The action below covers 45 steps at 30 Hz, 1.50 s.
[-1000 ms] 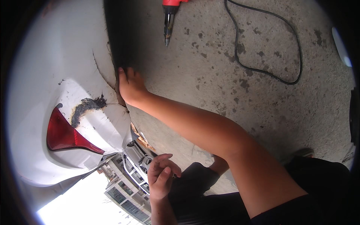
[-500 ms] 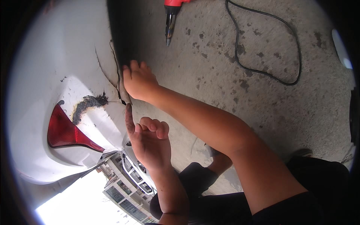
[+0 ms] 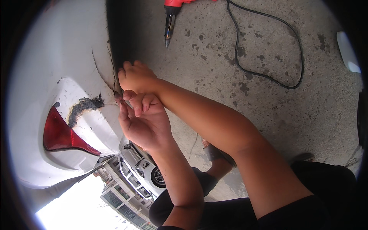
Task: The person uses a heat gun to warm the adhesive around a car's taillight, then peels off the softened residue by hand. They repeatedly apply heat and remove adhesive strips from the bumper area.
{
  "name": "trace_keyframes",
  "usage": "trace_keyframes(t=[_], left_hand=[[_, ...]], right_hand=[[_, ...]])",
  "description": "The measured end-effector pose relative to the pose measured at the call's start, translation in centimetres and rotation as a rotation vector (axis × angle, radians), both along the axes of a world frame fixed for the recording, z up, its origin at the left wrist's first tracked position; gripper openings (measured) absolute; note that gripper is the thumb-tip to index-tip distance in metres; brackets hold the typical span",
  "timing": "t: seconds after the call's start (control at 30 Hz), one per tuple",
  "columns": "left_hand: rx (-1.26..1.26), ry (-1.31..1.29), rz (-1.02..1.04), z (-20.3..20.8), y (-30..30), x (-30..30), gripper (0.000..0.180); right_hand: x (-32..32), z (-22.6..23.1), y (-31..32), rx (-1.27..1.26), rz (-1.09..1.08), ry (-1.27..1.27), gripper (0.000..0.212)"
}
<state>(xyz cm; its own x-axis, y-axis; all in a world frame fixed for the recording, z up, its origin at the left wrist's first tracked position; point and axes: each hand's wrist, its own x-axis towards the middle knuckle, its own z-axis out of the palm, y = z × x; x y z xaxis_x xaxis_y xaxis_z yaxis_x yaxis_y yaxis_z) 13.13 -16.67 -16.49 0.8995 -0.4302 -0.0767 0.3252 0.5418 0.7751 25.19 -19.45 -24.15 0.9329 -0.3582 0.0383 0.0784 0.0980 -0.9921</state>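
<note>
A white car bumper (image 3: 82,42) fills the left side, with cracks running to its lower edge and a dark, burnt-looking gash (image 3: 86,107) above the red tail light (image 3: 63,134). My right hand (image 3: 136,76) is curled over the bumper's lower edge beside the cracks; its fingertips partly disappear behind it. Just below it, palm showing, is my left hand (image 3: 143,119). Its thumb and dirty index finger are closed at the cracked corner of the edge, the other fingers bent. The exact contact there is partly hidden.
A red heat gun (image 3: 170,21) with a metal nozzle lies on the stained concrete floor (image 3: 214,65). Its black cable (image 3: 301,57) loops to the right. A white object (image 3: 349,53) sits at the far right. Another white car (image 3: 142,168) and a building (image 3: 128,203) stand beyond.
My left hand has moved up to the cracked corner, its outstretched index finger now bent in toward the thumb. My right hand stays on the edge. The view has shifted slightly.
</note>
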Motion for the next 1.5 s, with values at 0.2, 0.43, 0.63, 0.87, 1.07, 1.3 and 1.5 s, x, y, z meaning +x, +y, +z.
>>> trace_keyframes(t=[0.2,0.43,0.63,0.87,1.07,1.3,1.5], left_hand=[[-0.274,0.13,-0.058,-0.8,0.2,1.0,0.012],[-0.489,0.135,-0.023,-1.6,0.4,1.6,0.014],[-0.276,0.026,0.048,-2.1,0.4,1.6,0.025],[-0.099,-0.014,-0.01,-1.7,-0.2,1.4,0.01],[-0.137,0.019,0.109,-1.3,-0.8,1.8,0.009],[-0.318,0.07,0.091,-1.7,-0.6,2.2,0.01],[0.057,-0.104,0.191,-1.6,-1.2,2.6,0.009]], right_hand=[[-0.3,-0.3,0.1,-0.109,-0.023,-0.119,0.04],[0.1,-0.4,0.1,0.035,-0.042,-0.104,0.034],[-0.4,-0.8,-0.2,-0.154,-0.059,-0.154,0.032],[-0.2,-1.2,-0.2,-0.186,-0.074,-0.185,0.031],[0.0,-1.2,-0.1,-0.194,-0.065,-0.192,0.032],[0.2,-1.4,0.0,-0.226,-0.074,-0.176,0.032],[0.0,-2.0,-0.5,-0.207,-0.047,-0.209,0.033]])
